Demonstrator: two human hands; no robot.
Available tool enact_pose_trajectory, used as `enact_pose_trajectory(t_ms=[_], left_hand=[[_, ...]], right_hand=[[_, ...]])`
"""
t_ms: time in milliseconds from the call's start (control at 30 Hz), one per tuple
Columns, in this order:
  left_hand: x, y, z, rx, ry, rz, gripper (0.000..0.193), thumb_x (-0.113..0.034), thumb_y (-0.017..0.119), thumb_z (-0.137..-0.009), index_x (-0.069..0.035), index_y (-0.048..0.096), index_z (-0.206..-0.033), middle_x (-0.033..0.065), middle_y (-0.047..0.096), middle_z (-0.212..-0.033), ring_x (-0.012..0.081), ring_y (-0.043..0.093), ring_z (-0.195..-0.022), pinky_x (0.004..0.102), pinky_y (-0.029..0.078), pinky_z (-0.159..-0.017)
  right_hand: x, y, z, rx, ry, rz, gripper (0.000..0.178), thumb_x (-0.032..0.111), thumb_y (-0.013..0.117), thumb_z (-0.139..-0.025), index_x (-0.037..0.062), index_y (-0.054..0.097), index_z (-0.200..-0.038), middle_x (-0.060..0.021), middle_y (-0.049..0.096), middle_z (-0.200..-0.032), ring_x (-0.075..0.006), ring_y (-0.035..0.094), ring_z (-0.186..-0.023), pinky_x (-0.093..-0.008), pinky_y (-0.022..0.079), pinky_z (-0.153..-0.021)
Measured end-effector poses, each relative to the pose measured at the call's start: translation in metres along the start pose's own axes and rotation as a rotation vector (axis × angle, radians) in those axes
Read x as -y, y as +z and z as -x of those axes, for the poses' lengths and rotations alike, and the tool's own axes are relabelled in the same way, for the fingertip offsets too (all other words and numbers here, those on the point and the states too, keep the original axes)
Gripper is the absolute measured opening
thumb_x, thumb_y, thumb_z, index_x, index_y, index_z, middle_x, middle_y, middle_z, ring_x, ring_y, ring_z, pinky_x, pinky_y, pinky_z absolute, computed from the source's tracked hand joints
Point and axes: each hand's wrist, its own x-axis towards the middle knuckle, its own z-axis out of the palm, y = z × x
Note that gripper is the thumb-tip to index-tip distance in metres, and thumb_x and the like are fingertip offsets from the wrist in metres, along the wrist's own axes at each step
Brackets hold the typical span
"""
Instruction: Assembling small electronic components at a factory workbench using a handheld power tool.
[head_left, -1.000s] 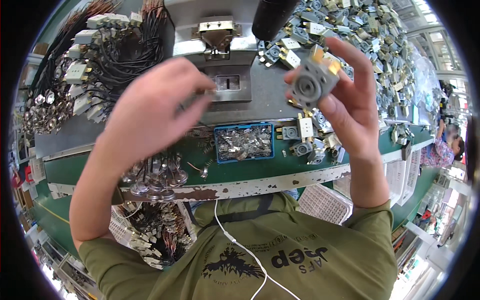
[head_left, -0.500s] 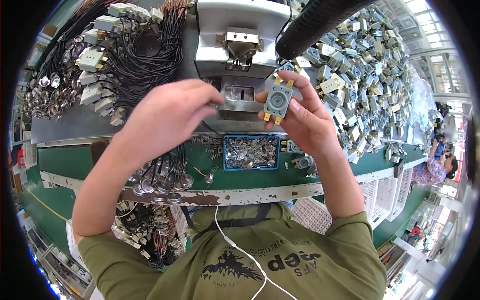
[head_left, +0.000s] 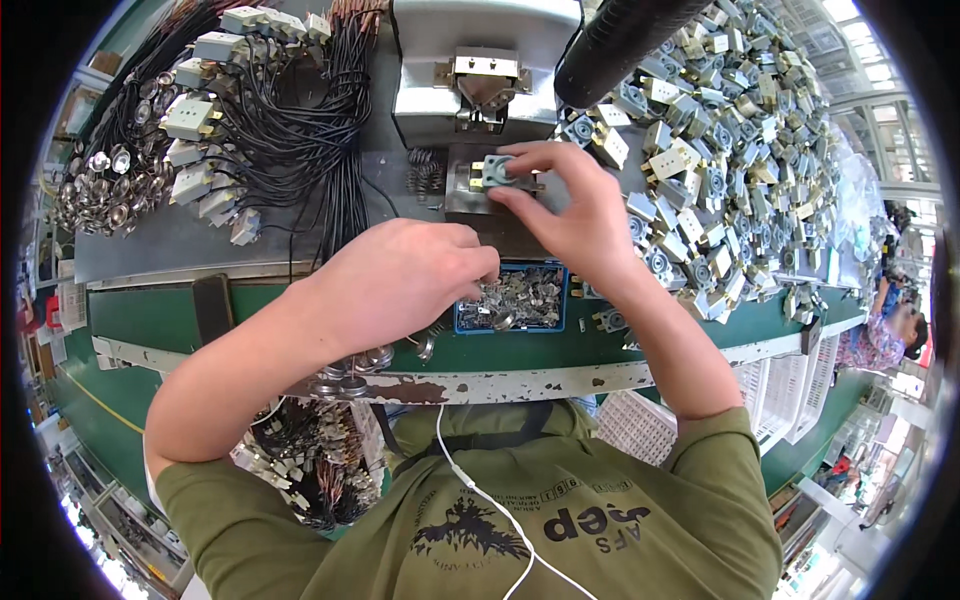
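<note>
In the pinch of my right hand [head_left: 582, 205] is a small grey switch block [head_left: 495, 171] with brass tabs. My thumb and fingers grip it at its right side, over the metal fixture block [head_left: 478, 206] in front of the press. My left hand [head_left: 415, 275] reaches over the left end of a blue tray [head_left: 562, 327] of small metal clips [head_left: 520, 297]. Its fingers are curled together; whatever they hold, if anything, is hidden. A few grey blocks and round metal parts lie near the tray.
Behind the fixture stands a silver press [head_left: 487, 75], with a thick black tube [head_left: 625, 50] slanting down beside it. Loose switch blocks [head_left: 700, 180] heap at right. Wired blocks with black leads [head_left: 320, 135] lie at left. A coil spring [head_left: 425, 172] sits left of the fixture.
My right hand has moved left with the switch block, turning it and bringing it over the fixture. My left hand has moved down and right to the blue tray.
</note>
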Motion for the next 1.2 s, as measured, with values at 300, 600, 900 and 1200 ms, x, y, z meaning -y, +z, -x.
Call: enact_pose_trajectory(t_ms=[300,600,900,1200], left_hand=[[0.001,-0.006,0.002,-0.081,-0.067,0.103,0.024,-0.019,0.074,-0.089,-0.008,0.062,-0.106,0.0109,0.069,-0.093,0.0317,0.071,-0.089,0.0431,0.056,-0.075],[0.002,-0.007,0.003,-0.243,-0.111,0.211,0.029,-0.013,0.077,-0.089,-0.006,0.062,-0.112,0.0117,0.073,-0.096,0.0271,0.075,-0.084,0.0367,0.059,-0.072],[-0.013,-0.013,-0.013,-0.286,-0.150,0.504,0.020,-0.004,0.078,-0.088,0.002,0.066,-0.104,0.0104,0.076,-0.090,0.0194,0.077,-0.085,0.0298,0.060,-0.075],[-0.024,0.002,-0.018,-0.139,-0.128,0.380,0.016,-0.010,0.073,-0.092,-0.001,0.065,-0.101,0.0145,0.074,-0.084,0.0314,0.074,-0.079,0.0389,0.057,-0.070]], right_hand=[[-0.015,0.010,0.001,0.004,-0.196,0.298,0.036,0.016,0.081,-0.084,0.0108,0.070,-0.118,-0.0062,0.076,-0.113,-0.0300,0.067,-0.104,-0.0412,0.053,-0.091],[-0.003,0.005,0.003,-0.020,-0.252,0.313,0.034,0.009,0.080,-0.083,0.0096,0.069,-0.115,-0.0059,0.075,-0.118,-0.0289,0.068,-0.105,-0.0408,0.054,-0.091],[0.027,-0.023,0.031,0.015,-0.213,-0.112,0.033,-0.011,0.079,-0.077,0.0030,0.067,-0.104,-0.0114,0.073,-0.098,-0.0278,0.072,-0.087,-0.0358,0.058,-0.076],[0.025,-0.025,0.075,0.090,-0.014,-0.206,0.028,-0.005,0.074,-0.083,-0.0004,0.061,-0.107,-0.0115,0.069,-0.098,-0.0216,0.066,-0.080,-0.0313,0.054,-0.071]])
